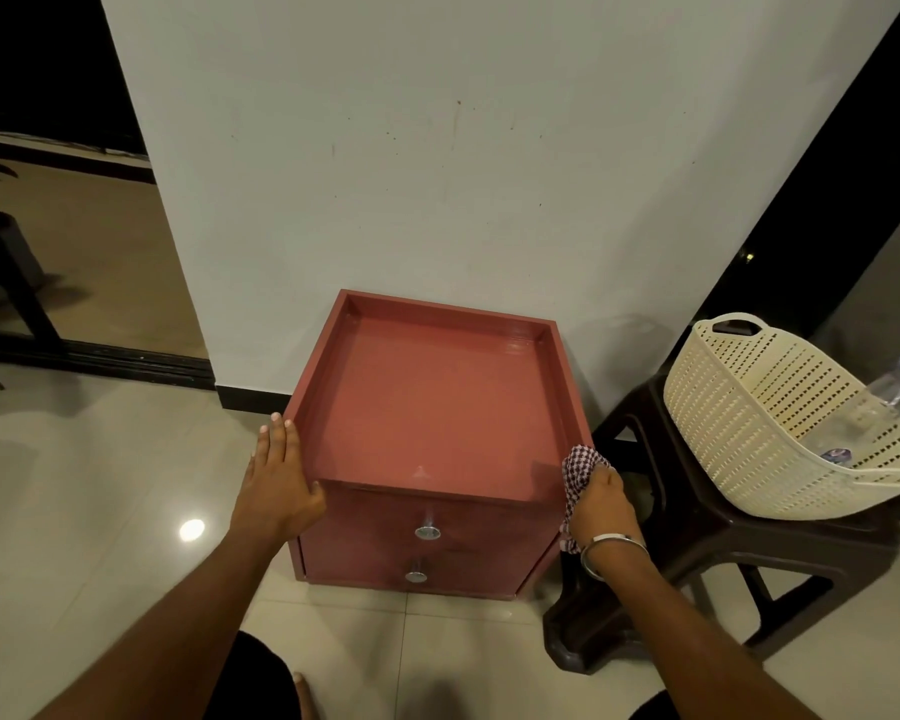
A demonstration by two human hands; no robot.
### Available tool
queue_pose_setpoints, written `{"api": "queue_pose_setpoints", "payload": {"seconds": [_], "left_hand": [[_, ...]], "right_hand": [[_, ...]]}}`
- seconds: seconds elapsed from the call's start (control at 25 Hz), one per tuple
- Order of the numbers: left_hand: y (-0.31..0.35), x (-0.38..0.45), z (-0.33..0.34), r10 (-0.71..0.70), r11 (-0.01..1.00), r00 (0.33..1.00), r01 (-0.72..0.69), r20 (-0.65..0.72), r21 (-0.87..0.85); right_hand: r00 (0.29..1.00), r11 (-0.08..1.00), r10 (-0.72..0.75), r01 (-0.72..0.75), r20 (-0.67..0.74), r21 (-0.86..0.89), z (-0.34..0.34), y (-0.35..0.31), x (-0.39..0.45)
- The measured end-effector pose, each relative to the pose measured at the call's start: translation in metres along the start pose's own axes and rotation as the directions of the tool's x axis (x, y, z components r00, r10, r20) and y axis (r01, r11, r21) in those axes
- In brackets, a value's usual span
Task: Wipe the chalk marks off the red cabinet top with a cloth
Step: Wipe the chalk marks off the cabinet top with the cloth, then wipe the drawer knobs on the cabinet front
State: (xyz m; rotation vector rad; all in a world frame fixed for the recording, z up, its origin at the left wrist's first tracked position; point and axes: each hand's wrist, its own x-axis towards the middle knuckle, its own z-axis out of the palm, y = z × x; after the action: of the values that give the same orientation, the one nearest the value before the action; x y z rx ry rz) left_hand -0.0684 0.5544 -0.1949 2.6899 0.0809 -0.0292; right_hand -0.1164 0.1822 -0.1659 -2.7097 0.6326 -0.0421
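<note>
So the red cabinet (432, 439) sits on the tiled floor right against the white wall (437, 148), its recessed top looking pretty clean from here. The left hand (281, 480) lies flat on the cabinet's left front corner — fingers straight and together, holding nothing. The right hand (601, 506) is at the right front corner, fingers curled tight around a checkered cloth (578, 467) that bunches out above the knuckles, touching the rim. A cream basket (749, 418) sits on a dark stool (697, 563) just beside it.
</note>
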Motion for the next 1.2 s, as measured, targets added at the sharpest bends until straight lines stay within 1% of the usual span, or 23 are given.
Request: {"api": "queue_pose_setpoints", "payload": {"seconds": [0.24,0.36,0.48,0.6,0.72,0.8,0.88,0.92,0.96,1.0,1.04,1.08,1.12,1.16,1.2], "left_hand": [[0.003,-0.013,-0.002,-0.010,1.000,1.000,0.011,0.017,-0.020],[0.006,-0.018,-0.001,-0.016,0.999,1.000,0.016,0.011,-0.038],[0.007,-0.022,0.000,-0.008,0.999,1.000,0.008,0.000,-0.046],[0.009,-0.030,0.003,-0.041,0.996,0.999,0.041,-0.001,-0.073],[0.025,-0.039,0.007,-0.093,0.984,0.995,0.085,-0.047,-0.154],[0.043,-0.043,0.011,-0.150,0.962,0.981,0.116,-0.124,-0.246],[0.062,-0.047,0.020,-0.164,0.940,0.970,0.100,-0.178,-0.325],[0.071,-0.050,0.028,-0.141,0.934,0.978,0.081,-0.152,-0.347],[0.078,-0.055,0.037,-0.110,0.923,0.991,0.073,-0.076,-0.379],[0.084,-0.060,0.046,-0.076,0.904,0.996,0.087,0.044,-0.419],[0.087,-0.063,0.056,-0.038,0.879,0.982,0.120,0.183,-0.461],[0.090,-0.066,0.065,0.006,0.848,0.948,0.163,0.318,-0.503],[0.093,-0.068,0.073,0.055,0.814,0.900,0.211,0.433,-0.541],[0.097,-0.069,0.079,0.097,0.780,0.852,0.255,0.514,-0.571],[0.101,-0.070,0.084,0.123,0.750,0.821,0.291,0.557,-0.594]], "right_hand": [[0.999,1.000,0.029,-0.029,-0.039,0.011,0.003,0.003,-0.020],[0.996,0.994,0.092,-0.091,-0.009,0.058,0.011,0.008,-0.034],[0.995,0.991,0.098,-0.101,0.031,0.085,0.034,0.015,-0.056],[0.992,0.978,0.112,-0.120,0.054,0.171,0.055,0.011,-0.072],[0.995,0.962,0.085,-0.095,0.047,0.258,0.065,-0.001,-0.079],[0.998,0.949,0.058,-0.066,0.036,0.310,0.070,-0.010,-0.081],[0.999,0.927,0.040,-0.045,0.022,0.372,0.073,-0.019,-0.084],[1.000,0.918,0.026,-0.030,0.015,0.395,0.074,-0.022,-0.086],[1.000,0.908,0.008,-0.012,0.013,0.420,0.076,-0.025,-0.087],[1.000,0.895,-0.015,0.006,0.016,0.447,0.078,-0.027,-0.088],[0.999,0.881,-0.036,0.021,0.022,0.473,0.080,-0.029,-0.088],[0.998,0.869,-0.052,0.032,0.026,0.494,0.082,-0.032,-0.089],[0.997,0.857,-0.067,0.042,0.029,0.514,0.086,-0.035,-0.089],[0.996,0.843,-0.081,0.051,0.034,0.536,0.089,-0.037,-0.091],[0.994,0.824,-0.098,0.057,0.044,0.563,0.093,-0.039,-0.093]]}}
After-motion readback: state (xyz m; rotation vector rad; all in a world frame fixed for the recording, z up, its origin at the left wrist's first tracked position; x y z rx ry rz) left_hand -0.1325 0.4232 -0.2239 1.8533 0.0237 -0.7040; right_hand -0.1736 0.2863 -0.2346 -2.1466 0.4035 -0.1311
